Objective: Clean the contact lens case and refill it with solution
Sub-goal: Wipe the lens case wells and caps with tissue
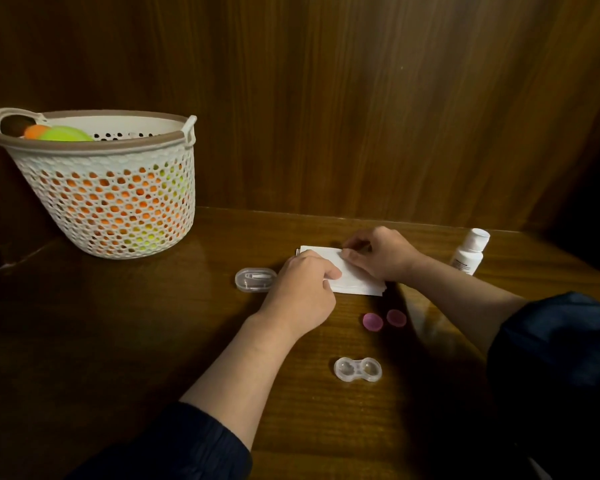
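Left hand [303, 289] and right hand [381, 254] both pinch the white tissue stack [355, 284] on the table [118, 341]. Open lens case [358, 369] lies near, two purple caps [384, 319] between it and the tissues; solution bottle [470, 251] stands far right.

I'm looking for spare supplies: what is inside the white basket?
Inside the basket an orange thing and a green thing show above the rim, their colours visible through the holes. Anything beneath them is hidden.
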{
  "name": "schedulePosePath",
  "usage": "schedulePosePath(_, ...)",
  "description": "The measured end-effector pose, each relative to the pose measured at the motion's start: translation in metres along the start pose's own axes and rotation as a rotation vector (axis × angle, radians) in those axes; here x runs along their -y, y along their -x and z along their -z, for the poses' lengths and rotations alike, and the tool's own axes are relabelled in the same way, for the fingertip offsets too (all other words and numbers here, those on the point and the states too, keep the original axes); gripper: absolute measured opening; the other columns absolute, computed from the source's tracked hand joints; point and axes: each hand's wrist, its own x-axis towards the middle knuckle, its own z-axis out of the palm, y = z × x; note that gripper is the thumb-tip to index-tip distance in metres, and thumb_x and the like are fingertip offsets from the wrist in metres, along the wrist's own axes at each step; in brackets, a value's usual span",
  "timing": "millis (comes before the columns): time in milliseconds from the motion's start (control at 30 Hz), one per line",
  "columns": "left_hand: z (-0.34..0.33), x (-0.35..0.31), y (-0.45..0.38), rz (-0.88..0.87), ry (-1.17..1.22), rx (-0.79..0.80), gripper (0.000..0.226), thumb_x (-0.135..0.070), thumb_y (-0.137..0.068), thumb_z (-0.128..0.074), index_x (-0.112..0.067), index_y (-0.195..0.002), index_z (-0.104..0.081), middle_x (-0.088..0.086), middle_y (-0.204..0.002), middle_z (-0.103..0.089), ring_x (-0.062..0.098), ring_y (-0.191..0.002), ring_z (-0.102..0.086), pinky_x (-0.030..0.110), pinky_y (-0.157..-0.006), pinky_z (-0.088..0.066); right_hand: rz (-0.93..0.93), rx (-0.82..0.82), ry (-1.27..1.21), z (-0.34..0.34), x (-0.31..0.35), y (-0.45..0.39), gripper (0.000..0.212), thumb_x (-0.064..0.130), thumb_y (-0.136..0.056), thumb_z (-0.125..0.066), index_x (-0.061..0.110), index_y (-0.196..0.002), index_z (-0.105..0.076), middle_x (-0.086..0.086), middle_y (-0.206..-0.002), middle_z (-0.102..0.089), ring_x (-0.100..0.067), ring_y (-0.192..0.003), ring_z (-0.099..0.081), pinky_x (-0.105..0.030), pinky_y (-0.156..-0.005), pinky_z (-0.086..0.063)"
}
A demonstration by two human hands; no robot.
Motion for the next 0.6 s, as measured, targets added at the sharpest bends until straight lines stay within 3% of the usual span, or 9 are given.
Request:
schedulePosePath(67, 0.0005, -0.0002, 0.0001, -0.001, 0.0, 0.005, 0.037, -0.002, -0.103, -0.06, -0.023, -0.129, -0.075, -0.009, -0.135, -0.063, 0.012, -0.131, -0.055, 0.023, -0.101, -0.044, -0.01, 0.003, -0.063, -0.0021, -0.0002, -0.0017, 0.016, 0.037, -0.102, -0.072, 0.028, -0.114, -0.077, 0.006, -0.11, -0.075, -0.017, -0.111, -0.067, -0.028, -0.085, -0.052)
schedulePosePath(167, 0.0014, -0.0008, 0.0, -0.001, 0.01, 0.006, 0.037, -0.001, -0.103, -0.06, -0.022, -0.13, -0.075, -0.008, -0.136, -0.063, 0.013, -0.131, -0.055, 0.024, -0.103, -0.046, 0.015, -0.057, -0.089, -0.0036, -0.0026, -0.0024, 0.002, 0.031, -0.1, -0.076, 0.031, -0.102, -0.077, 0.012, -0.1, -0.073, -0.011, -0.103, -0.066, -0.02, -0.08, -0.048)
schedulePosePath(367, 0.0035, -0.0027, 0.0009, -0.001, 0.006, 0.009, 0.037, -0.002, -0.104, -0.059, -0.021, -0.131, -0.074, -0.006, -0.137, -0.063, 0.014, -0.132, -0.056, 0.031, -0.109, -0.05, 0.085, -0.161, -0.052, -0.0043, -0.0076, 0.0026, 0.004, 0.025, -0.095, -0.082, 0.028, -0.093, -0.084, 0.025, -0.083, -0.07, 0.009, -0.082, -0.063, 0.004, -0.062, -0.041)
schedulePosePath(533, 0.004, -0.0029, 0.0023, -0.004, 0.011, 0.018, 0.038, -0.002, -0.104, -0.058, -0.021, -0.132, -0.074, -0.006, -0.138, -0.062, 0.014, -0.132, -0.055, 0.03, -0.11, -0.049, 0.064, -0.173, -0.056, -0.0046, -0.0063, 0.0018, 0.009, 0.032, -0.093, -0.083, 0.029, -0.084, -0.081, 0.021, -0.082, -0.073, 0.002, -0.082, -0.067, -0.004, -0.063, -0.043)
schedulePosePath(600, 0.0043, -0.0019, 0.0024, -0.005, 0.017, 0.02, 0.037, -0.002, -0.104, -0.059, -0.021, -0.132, -0.074, -0.006, -0.137, -0.062, 0.014, -0.132, -0.055, 0.029, -0.11, -0.049, 0.06, -0.17, -0.036, -0.0051, -0.0036, 0.0017, 0.009, 0.032, -0.095, -0.081, 0.027, -0.087, -0.082, 0.016, -0.086, -0.075, -0.004, -0.087, -0.067, -0.016, -0.07, -0.05)
